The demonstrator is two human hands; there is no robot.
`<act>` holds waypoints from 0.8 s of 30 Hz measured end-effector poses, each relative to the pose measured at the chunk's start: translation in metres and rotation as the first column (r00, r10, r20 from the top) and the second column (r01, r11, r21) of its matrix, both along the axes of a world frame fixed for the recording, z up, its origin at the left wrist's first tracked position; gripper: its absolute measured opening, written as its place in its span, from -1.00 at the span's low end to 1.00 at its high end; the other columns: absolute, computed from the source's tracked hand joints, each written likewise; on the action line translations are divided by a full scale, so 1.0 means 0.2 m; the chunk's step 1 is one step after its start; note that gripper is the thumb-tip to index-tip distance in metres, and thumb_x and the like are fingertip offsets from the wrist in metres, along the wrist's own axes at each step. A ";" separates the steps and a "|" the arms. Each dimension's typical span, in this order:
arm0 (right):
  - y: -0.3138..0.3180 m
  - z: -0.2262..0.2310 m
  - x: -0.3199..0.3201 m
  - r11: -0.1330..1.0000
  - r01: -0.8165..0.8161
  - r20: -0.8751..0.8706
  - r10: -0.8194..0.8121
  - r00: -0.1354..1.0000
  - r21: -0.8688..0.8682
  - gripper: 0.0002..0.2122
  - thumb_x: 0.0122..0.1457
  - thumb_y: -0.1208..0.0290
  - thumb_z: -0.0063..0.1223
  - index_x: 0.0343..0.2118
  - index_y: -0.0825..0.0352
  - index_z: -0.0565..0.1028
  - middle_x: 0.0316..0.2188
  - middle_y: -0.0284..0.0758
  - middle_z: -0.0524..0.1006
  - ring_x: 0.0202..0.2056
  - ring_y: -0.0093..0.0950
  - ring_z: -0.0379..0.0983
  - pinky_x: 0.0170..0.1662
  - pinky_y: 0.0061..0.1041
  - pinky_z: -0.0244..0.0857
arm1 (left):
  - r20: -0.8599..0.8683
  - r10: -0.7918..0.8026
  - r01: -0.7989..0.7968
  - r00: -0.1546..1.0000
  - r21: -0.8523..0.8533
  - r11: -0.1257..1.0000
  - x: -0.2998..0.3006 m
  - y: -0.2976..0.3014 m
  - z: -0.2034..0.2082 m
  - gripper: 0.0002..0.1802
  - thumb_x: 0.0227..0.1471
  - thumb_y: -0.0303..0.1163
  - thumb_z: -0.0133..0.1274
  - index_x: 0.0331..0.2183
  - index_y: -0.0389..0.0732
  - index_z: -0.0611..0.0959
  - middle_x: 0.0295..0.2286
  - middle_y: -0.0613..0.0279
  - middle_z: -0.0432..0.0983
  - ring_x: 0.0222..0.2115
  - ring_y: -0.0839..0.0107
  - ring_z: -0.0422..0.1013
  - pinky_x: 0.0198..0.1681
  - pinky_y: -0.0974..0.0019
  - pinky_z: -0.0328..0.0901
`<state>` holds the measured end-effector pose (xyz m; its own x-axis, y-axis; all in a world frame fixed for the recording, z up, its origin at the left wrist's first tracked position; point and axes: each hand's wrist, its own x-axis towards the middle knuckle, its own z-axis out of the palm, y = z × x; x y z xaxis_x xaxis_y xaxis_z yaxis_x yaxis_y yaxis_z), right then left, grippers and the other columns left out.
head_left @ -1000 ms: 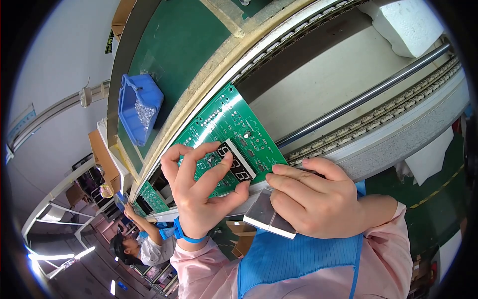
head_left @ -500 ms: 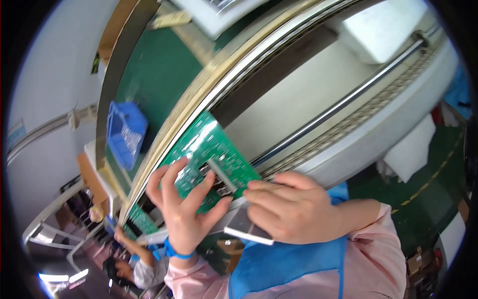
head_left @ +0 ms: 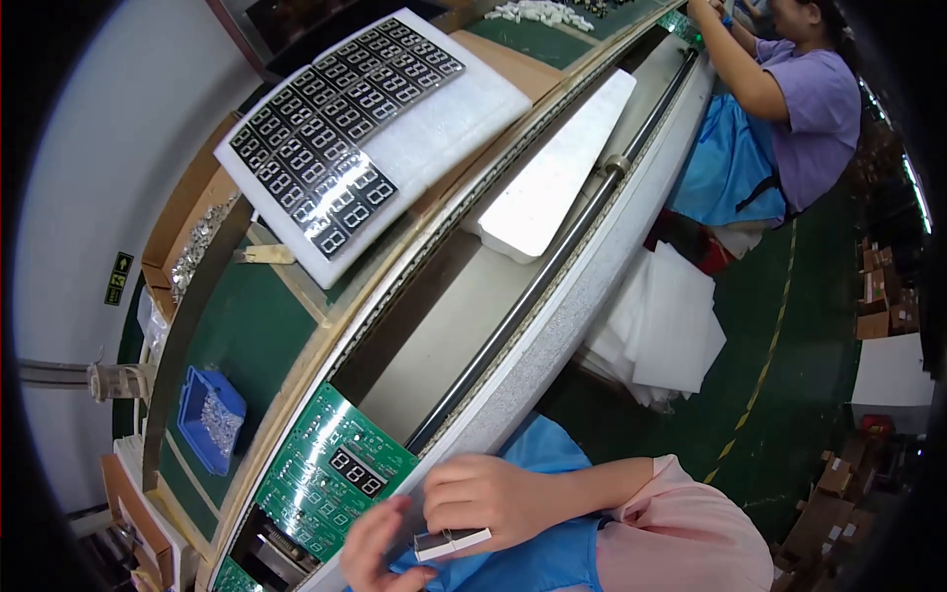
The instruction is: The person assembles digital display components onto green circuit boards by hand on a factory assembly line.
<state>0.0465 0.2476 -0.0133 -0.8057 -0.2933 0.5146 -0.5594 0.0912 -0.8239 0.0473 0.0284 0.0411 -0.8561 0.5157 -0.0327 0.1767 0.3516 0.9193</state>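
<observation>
A green circuit board [head_left: 330,474] with a small black digit display lies flat by the conveyor's near rail, at the lower left. My left hand [head_left: 370,545] hovers just right of the board's lower corner, fingers apart and holding nothing. My right hand [head_left: 485,496] is curled beside it, above my blue apron. It pinches a small flat white-and-grey piece [head_left: 451,543] between thumb and fingers. The lower part of my left hand is cut off by the picture's edge.
A white foam tray [head_left: 449,109] filled with black digit displays rests on the green bench. A white foam slab [head_left: 552,178] lies on the conveyor belt. A blue bin [head_left: 209,419] of small parts is at left. A co-worker in purple [head_left: 804,109] works at the upper right; foam sheets [head_left: 666,326] are stacked on the floor.
The board was held up in both hands; now it lies by the rail and my left hand is off it. The view has swung along the line.
</observation>
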 end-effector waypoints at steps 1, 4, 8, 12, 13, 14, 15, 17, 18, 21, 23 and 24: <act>-0.02 0.00 0.02 0.998 -0.061 0.048 0.061 0.997 -0.003 -0.81 0.06 0.33 0.21 -0.37 0.32 0.49 -0.33 -0.29 0.49 -0.22 -0.30 0.45 -0.24 -0.33 0.32 | 0.080 -0.004 0.000 0.997 0.043 0.999 0.01 0.00 -0.01 -0.44 -0.02 -0.25 0.26 -0.04 -0.41 0.57 0.00 -0.11 0.43 0.04 0.08 0.35 0.12 0.13 0.21; -0.07 -0.01 0.06 0.991 -0.132 0.071 0.134 0.988 -0.029 -0.75 0.07 0.35 0.21 -0.24 0.36 0.46 -0.30 -0.21 0.47 -0.21 -0.24 0.46 -0.22 -0.33 0.34 | 0.155 0.065 -0.090 0.986 0.161 0.983 0.05 0.00 -0.03 -0.59 -0.05 -0.31 0.27 -0.19 -0.41 0.64 -0.05 -0.12 0.47 0.01 0.03 0.39 0.08 0.10 0.26; -0.16 -0.01 0.11 0.976 -0.057 0.166 0.093 0.982 -0.209 -0.66 0.09 0.42 0.21 -0.11 0.37 0.37 -0.18 -0.17 0.45 -0.18 -0.16 0.46 -0.15 -0.30 0.37 | 0.073 0.116 -0.133 0.991 0.302 0.944 0.09 -0.03 -0.05 -0.83 -0.06 -0.54 0.24 -0.37 -0.34 0.59 -0.18 -0.09 0.55 -0.03 -0.01 0.42 0.07 -0.01 0.28; -0.20 0.01 0.14 0.969 -0.087 0.271 0.150 0.951 -0.233 -0.66 0.07 0.51 0.20 -0.12 0.35 0.33 -0.13 -0.16 0.44 -0.13 -0.17 0.46 -0.11 -0.30 0.36 | 0.007 0.205 -0.196 0.979 0.313 0.929 0.14 -0.05 -0.06 -0.78 -0.11 -0.66 0.26 -0.40 -0.30 0.54 -0.24 -0.05 0.57 -0.03 0.00 0.43 0.07 0.03 0.30; -0.21 0.03 0.14 0.970 -0.090 0.265 0.150 0.952 -0.225 -0.66 0.07 0.51 0.20 -0.12 0.35 0.33 -0.13 -0.16 0.44 -0.13 -0.17 0.46 -0.11 -0.30 0.36 | -0.056 0.195 -0.173 0.979 0.273 0.946 0.15 -0.06 -0.05 -0.78 -0.11 -0.66 0.26 -0.40 -0.30 0.54 -0.23 -0.04 0.57 -0.04 0.01 0.44 0.06 0.04 0.32; -0.21 0.05 0.14 0.978 -0.070 0.245 0.118 0.962 -0.195 -0.66 0.05 0.52 0.22 -0.12 0.34 0.37 -0.14 -0.18 0.44 -0.13 -0.21 0.45 -0.10 -0.32 0.35 | -0.119 0.183 -0.152 0.976 0.230 0.961 0.15 -0.07 -0.04 -0.78 -0.11 -0.66 0.25 -0.39 -0.30 0.54 -0.22 -0.03 0.57 -0.04 0.02 0.45 0.04 0.06 0.33; -0.21 0.06 0.15 0.985 -0.049 0.223 0.086 0.971 -0.166 -0.66 0.03 0.53 0.23 -0.11 0.34 0.41 -0.15 -0.20 0.44 -0.12 -0.24 0.44 -0.09 -0.34 0.34 | -0.181 0.189 -0.152 0.965 0.198 0.968 0.16 -0.07 -0.03 -0.78 -0.11 -0.67 0.24 -0.38 -0.32 0.53 -0.24 -0.02 0.57 -0.08 0.10 0.47 0.00 0.12 0.35; -0.22 0.07 0.15 0.996 0.000 0.163 0.013 0.987 -0.084 -0.68 0.01 0.53 0.25 -0.13 0.32 0.48 -0.18 -0.23 0.45 -0.13 -0.27 0.43 -0.10 -0.36 0.33 | -0.043 0.237 -0.224 0.970 0.207 0.952 0.21 -0.11 -0.05 -0.79 -0.10 -0.66 0.23 -0.38 -0.32 0.53 -0.25 -0.01 0.57 -0.11 0.15 0.47 -0.02 0.17 0.36; -0.23 0.08 0.16 0.998 0.058 0.103 -0.057 0.993 -0.012 -0.69 -0.01 0.53 0.27 -0.15 0.31 0.54 -0.20 -0.27 0.46 -0.15 -0.31 0.42 -0.11 -0.39 0.32 | 0.103 0.277 -0.293 0.955 0.199 0.935 0.23 -0.12 -0.06 -0.80 -0.09 -0.66 0.23 -0.39 -0.33 0.53 -0.27 0.00 0.57 -0.14 0.21 0.48 -0.05 0.22 0.37; -0.27 0.13 0.19 0.992 0.130 0.119 -0.129 0.984 0.001 -0.70 -0.04 0.54 0.26 -0.18 0.27 0.61 -0.31 -0.32 0.43 -0.21 -0.36 0.40 -0.17 -0.43 0.32 | 0.212 0.328 -0.376 0.921 0.261 0.889 0.28 -0.17 -0.16 -0.78 -0.04 -0.66 0.14 -0.27 -0.34 0.52 -0.21 0.05 0.52 -0.15 0.34 0.43 -0.07 0.28 0.34; -0.31 0.14 0.21 0.993 0.114 0.157 -0.114 0.981 0.008 -0.69 -0.01 0.57 0.21 -0.13 0.31 0.59 -0.36 -0.31 0.41 -0.26 -0.38 0.40 -0.24 -0.46 0.33 | 0.257 0.419 -0.489 0.871 0.365 0.792 0.30 -0.15 -0.18 -0.71 -0.07 -0.75 0.13 -0.25 -0.35 0.52 -0.21 0.10 0.52 -0.21 0.47 0.46 -0.16 0.43 0.39; -0.32 0.15 0.22 0.994 0.112 0.152 -0.112 0.982 0.011 -0.69 -0.01 0.57 0.21 -0.13 0.31 0.59 -0.36 -0.31 0.41 -0.26 -0.38 0.40 -0.24 -0.46 0.33 | 0.255 0.420 -0.489 0.871 0.370 0.790 0.31 -0.16 -0.20 -0.71 -0.07 -0.75 0.13 -0.25 -0.35 0.52 -0.21 0.10 0.52 -0.21 0.47 0.46 -0.16 0.43 0.39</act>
<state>0.0901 0.1839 0.0168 -0.9025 -0.1979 0.3825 -0.4133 0.1482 -0.8985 0.1099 -0.0038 0.0018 -0.9965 0.0622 -0.0567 -0.0603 -0.0587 0.9964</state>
